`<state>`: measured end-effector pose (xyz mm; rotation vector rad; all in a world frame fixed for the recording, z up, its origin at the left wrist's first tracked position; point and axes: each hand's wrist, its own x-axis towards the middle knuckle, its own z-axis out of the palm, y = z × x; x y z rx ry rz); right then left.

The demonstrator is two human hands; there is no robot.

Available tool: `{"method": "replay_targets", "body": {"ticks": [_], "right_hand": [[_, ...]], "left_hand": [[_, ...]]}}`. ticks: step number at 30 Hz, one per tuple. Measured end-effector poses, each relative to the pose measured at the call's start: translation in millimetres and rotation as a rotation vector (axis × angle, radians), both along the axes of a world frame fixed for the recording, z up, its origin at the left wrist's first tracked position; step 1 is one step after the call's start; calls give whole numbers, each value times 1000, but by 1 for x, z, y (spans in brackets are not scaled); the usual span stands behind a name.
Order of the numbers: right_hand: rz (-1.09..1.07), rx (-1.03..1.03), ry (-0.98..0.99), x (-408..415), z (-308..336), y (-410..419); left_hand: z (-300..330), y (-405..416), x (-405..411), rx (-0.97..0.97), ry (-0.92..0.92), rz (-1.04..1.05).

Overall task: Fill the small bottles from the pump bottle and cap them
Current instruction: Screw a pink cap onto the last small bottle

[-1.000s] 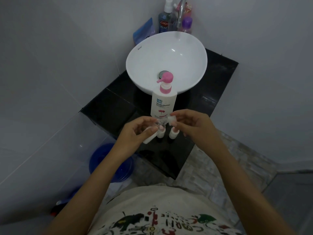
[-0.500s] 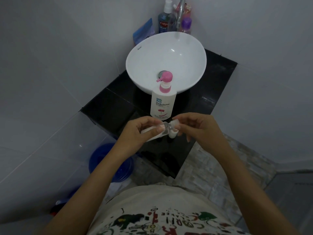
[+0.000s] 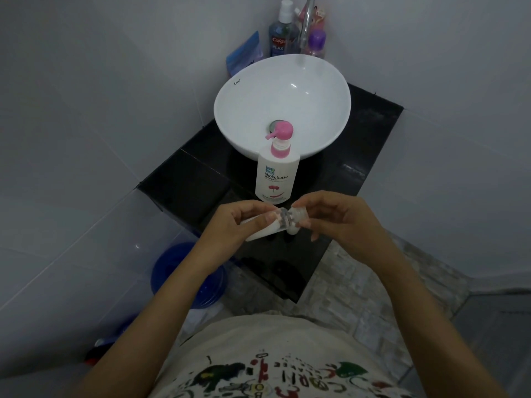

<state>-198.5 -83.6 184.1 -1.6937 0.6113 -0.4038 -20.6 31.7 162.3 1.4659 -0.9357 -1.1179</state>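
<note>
A white pump bottle (image 3: 276, 176) with a pink pump head stands on the black counter (image 3: 184, 179), in front of the white basin. Just in front of it, my left hand (image 3: 235, 222) grips a small white bottle (image 3: 261, 232), tilted with its neck toward the right. My right hand (image 3: 336, 219) pinches a clear cap (image 3: 298, 215) at that neck. Another small bottle (image 3: 293, 231) shows partly behind the hands on the counter. Whether more stand there is hidden by my fingers.
The white basin (image 3: 330, 110) fills the back of the counter, with a tap and several toiletry bottles (image 3: 283, 33) behind it. A blue bucket (image 3: 184, 274) sits on the floor at lower left. Walls close in on both sides.
Both hands have moved slightly toward me with the small bottle and cap. The two small bottles standing on the counter have become mostly hidden behind them.
</note>
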Motion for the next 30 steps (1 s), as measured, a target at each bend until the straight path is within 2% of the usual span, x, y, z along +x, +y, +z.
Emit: {"method": "replay_targets", "body": {"ticks": [8,13,17,24,30], "right_hand": [[-169,-84,227,10,-1,7],[-47,22,132,0,1,-1],[-45,63,89,-3,0,-1],[-150,-75,281,5,-3,5],[-35,36,123,-5,-3,-3]], "left_hand": [[2,-3,-4,-22,-41,7],[-2,-4,-3,-13,-33,22],[-2,-3,-4,-14,-17,17],[-3,-5,-7,-28,-22,19],[-6,-5,-3,-43,-19,40]]}}
